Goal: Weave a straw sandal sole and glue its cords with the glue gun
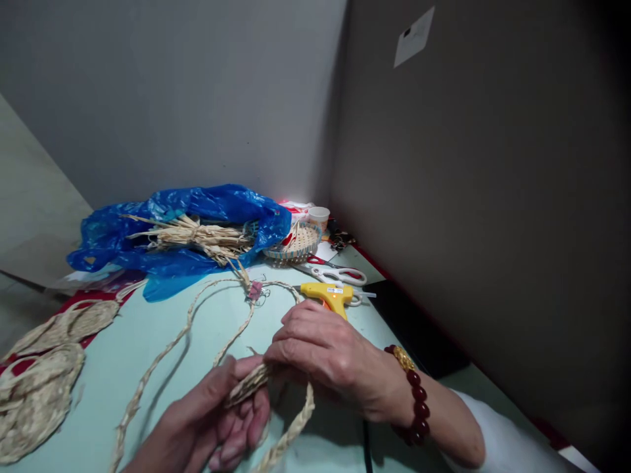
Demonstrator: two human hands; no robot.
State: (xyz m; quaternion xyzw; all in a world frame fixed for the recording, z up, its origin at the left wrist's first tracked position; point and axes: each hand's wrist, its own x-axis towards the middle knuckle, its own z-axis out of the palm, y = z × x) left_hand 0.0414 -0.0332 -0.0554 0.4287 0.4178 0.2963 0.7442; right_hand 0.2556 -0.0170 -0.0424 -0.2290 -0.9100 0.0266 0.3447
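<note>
Between my two hands is a small piece of braided straw (250, 385). My left hand (217, 410) pinches it from the near left side, thumb on top and fingers curled beneath. My right hand (325, 351), with a dark red bead bracelet (419, 401) on the wrist, bends over its right end; the fingertips are partly hidden. A long straw braid (162, 358) loops over the table from a pink clip (255, 290). Another length of braid (290, 430) hangs below my right hand. Just beyond that hand lies a yellow glue gun (330, 295).
A blue plastic bag (221, 197) holding a straw bundle (197, 238) lies at the back. Beside it are a woven basket (300, 243), a paper cup (319, 215) and scissors (340, 272). Coiled straw pieces (39, 401) lie at left. A grey partition (473, 197) rises on the right.
</note>
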